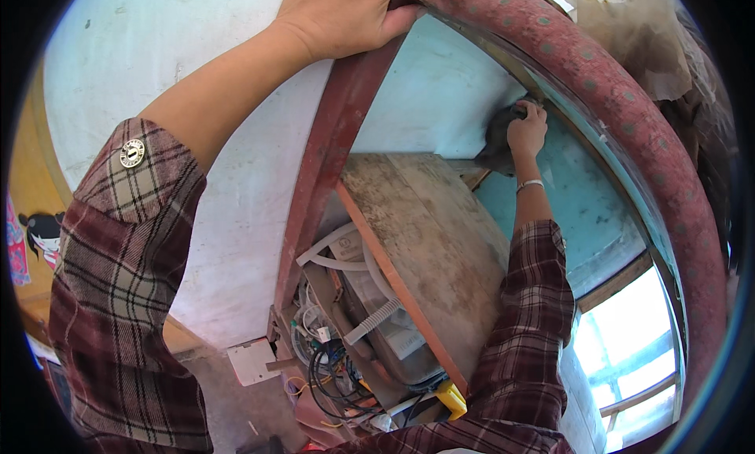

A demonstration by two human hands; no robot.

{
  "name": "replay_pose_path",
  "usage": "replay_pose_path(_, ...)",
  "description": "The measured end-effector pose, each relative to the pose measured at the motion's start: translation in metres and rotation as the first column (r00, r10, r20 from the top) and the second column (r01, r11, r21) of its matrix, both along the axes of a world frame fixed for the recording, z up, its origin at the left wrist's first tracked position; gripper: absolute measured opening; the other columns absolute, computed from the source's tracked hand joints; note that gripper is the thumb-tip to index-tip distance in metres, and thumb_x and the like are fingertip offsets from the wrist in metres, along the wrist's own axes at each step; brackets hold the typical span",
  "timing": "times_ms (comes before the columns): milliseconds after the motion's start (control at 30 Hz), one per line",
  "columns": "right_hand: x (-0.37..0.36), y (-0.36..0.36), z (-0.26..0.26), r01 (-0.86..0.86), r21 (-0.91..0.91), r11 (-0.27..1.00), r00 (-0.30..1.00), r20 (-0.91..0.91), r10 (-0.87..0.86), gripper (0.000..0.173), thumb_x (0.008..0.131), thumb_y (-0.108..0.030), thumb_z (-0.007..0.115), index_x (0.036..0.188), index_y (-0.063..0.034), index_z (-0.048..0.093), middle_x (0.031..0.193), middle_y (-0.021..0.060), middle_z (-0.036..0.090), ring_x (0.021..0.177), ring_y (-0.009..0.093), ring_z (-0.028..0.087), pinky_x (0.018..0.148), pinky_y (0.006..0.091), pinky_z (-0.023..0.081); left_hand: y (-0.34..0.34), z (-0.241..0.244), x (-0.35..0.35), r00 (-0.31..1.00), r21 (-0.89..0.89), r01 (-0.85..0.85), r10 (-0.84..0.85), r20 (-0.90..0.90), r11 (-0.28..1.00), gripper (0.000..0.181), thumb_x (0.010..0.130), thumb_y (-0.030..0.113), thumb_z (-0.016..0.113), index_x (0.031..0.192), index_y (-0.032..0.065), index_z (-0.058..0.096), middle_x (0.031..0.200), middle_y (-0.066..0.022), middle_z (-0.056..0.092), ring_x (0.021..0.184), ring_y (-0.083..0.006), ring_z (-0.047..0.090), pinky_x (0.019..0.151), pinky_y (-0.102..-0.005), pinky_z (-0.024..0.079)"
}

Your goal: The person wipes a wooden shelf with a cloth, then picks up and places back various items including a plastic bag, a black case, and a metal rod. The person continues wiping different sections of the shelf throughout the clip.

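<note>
My left hand [348, 17] grips the top of a red-brown wooden post [339, 117], at the end of a rolled red patterned fabric [548, 32]. My right hand [528, 132] reaches deep into the upper compartment, over a stained wooden shelf board [433, 230]. Pinched in its fingers is a dark cloth [498, 141], pressed into the corner where the whitish panel [439, 94] meets the blue-green panel [566, 200]. Dark smudges mark the whitish panel beside the cloth. Part of the cloth is hidden behind my fingers.
Below the shelf sits a jumble of black cables [333, 371], a grey corrugated hose [373, 321], boxes and a yellow plastic piece [451, 400]. A bright window [628, 330] is at lower right. Crumpled plastic sheeting [634, 35] lies on top. A white board [252, 361] rests near the floor.
</note>
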State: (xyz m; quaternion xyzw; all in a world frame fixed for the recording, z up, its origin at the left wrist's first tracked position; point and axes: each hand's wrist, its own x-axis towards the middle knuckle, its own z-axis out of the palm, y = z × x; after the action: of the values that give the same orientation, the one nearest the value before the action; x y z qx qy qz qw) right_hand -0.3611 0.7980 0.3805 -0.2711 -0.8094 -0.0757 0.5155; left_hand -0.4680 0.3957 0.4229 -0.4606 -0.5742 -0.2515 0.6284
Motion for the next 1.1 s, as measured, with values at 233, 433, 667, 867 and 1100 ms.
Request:
replay_pose_path(233,-0.012,-0.037,0.009,0.133,0.181,0.974,0.971,0.174,-0.165,0.057,0.078,-0.014,0.055,0.135,-0.0170,0.047,0.123,0.0217,0.051,0.110,0.038,0.056,0.087,0.0486,0.049,0.005,-0.002,-0.002,0.999,0.029,0.041,-0.041,-0.013,0.999,0.043,0.080,0.027,0.059,0.117,0.0065,0.052,0.120,-0.0241,0.058,0.121,-0.0337,0.052,0.113,-0.0514,0.023)
replay_pose_path(433,-0.008,0.051,-0.003,0.183,-0.225,0.957,0.920,0.382,-0.086,0.055,0.081,-0.016,0.055,0.130,0.0048,0.044,0.122,0.0282,0.054,0.116,0.042,0.052,0.094,0.0464,0.046,0.007,-0.004,-0.004,0.998,0.026,0.057,-0.057,-0.009,0.998,0.043,0.081,0.029,0.060,0.117,0.0062,0.053,0.120,-0.0246,0.058,0.120,-0.0343,0.052,0.113,-0.0510,0.023)
replay_pose_path(667,-0.020,0.076,-0.016,-0.538,-0.324,0.778,0.793,-0.510,0.335,0.057,0.080,-0.011,0.064,0.129,0.0085,0.042,0.122,0.0244,0.055,0.112,0.038,0.056,0.094,0.0425,0.046,0.006,0.000,0.003,1.000,0.032,0.005,-0.005,-0.014,0.999,0.044,0.080,0.029,0.060,0.117,0.0049,0.053,0.120,-0.0245,0.058,0.120,-0.0341,0.052,0.113,-0.0508,0.023)
replay_pose_path(867,-0.027,0.032,-0.077,-0.069,-0.401,0.914,0.856,0.447,0.260,0.062,0.078,-0.009,0.058,0.135,0.0058,0.037,0.141,0.0339,0.032,0.121,0.055,0.041,0.104,0.0515,0.036,0.000,0.003,0.005,1.000,-0.002,0.007,-0.007,-0.008,1.000,0.045,0.078,0.025,0.058,0.118,0.0044,0.053,0.121,-0.0255,0.058,0.118,-0.0351,0.054,0.113,-0.0508,0.023)
replay_pose_path(1100,0.009,0.046,0.009,0.131,-0.424,0.896,0.960,0.281,-0.008,0.063,0.077,-0.006,0.054,0.136,0.0064,0.037,0.125,0.0358,0.049,0.119,0.048,0.048,0.099,0.0450,0.043,0.008,0.002,0.001,0.999,0.031,0.004,-0.003,-0.035,0.999,0.045,0.077,0.024,0.059,0.116,0.0028,0.052,0.115,-0.0252,0.060,0.109,-0.0359,0.058,0.112,-0.0512,0.026)
